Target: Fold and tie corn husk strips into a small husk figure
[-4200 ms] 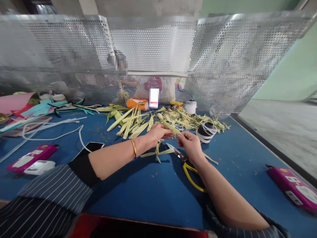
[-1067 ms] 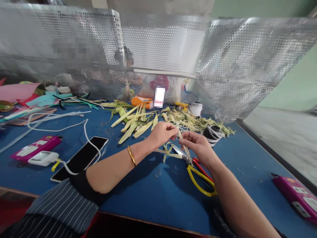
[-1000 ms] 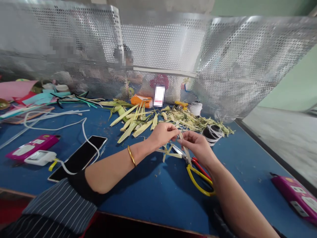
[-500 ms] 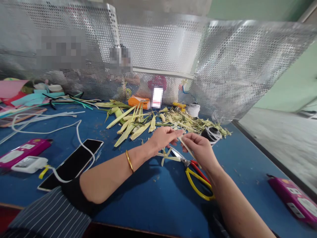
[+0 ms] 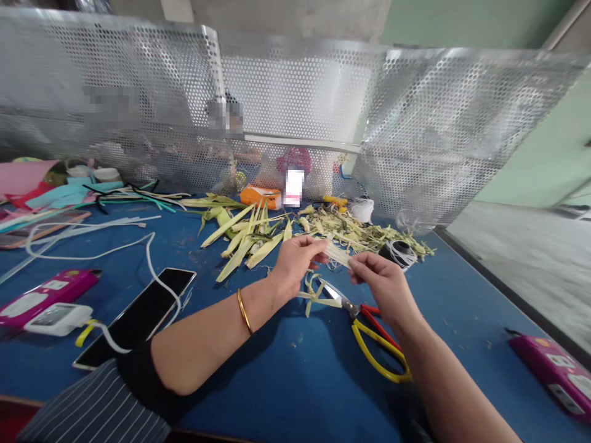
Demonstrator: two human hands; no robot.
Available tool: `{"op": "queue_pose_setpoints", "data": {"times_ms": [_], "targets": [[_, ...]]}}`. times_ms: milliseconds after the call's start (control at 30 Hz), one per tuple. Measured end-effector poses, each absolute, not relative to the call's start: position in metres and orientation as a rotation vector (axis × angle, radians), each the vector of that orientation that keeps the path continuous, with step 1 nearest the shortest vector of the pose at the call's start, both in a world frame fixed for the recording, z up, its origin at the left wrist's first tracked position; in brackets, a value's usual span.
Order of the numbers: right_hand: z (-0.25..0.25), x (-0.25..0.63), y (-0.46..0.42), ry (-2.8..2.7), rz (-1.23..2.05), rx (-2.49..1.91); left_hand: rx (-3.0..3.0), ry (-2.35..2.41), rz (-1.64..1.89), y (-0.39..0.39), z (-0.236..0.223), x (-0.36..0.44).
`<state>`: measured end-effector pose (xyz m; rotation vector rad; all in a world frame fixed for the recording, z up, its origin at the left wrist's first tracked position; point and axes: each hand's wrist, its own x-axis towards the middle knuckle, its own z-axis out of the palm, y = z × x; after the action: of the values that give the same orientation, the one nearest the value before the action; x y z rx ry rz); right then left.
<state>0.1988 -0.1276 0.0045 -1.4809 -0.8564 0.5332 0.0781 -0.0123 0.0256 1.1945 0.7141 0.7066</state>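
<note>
A pale strip of corn husk [image 5: 337, 253] is stretched between my two hands above the blue table. My left hand [image 5: 299, 257] pinches its left end, and the fingertips of my right hand [image 5: 376, 274] grip the other end. Below them lies a small knotted piece of husk strips [image 5: 314, 295], with loose ends sticking out. Scissors [image 5: 364, 320] with one red and one yellow handle rest beside it, blades pointing toward the knotted piece. Behind my left hand is a pile of corn husks [image 5: 240, 240].
Husk scraps [image 5: 351, 227], a dark spool of white thread [image 5: 398, 253] and a white spool [image 5: 362, 209] lie farther back. A black phone [image 5: 138, 314] and a magenta device [image 5: 48, 295] are left; another magenta device [image 5: 551, 369] is right. A perforated metal screen [image 5: 295, 86] borders the table.
My hands have moved apart, and the husk strip now shows flat and wider between them. My right hand has shifted slightly right. The camera view has shifted a little.
</note>
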Motion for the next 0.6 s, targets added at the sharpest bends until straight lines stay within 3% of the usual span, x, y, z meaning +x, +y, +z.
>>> {"op": "queue_pose_setpoints", "data": {"times_ms": [333, 600], "targets": [[0.001, 0.209, -0.126, -0.653, 0.482, -1.316, 0.898, 0.746, 0.657, -0.008, 0.026, 0.076], [-0.002, 0.213, -0.126, -0.728, 0.268, -1.436, 0.929, 0.709, 0.689, -0.005, 0.02, 0.077]]}}
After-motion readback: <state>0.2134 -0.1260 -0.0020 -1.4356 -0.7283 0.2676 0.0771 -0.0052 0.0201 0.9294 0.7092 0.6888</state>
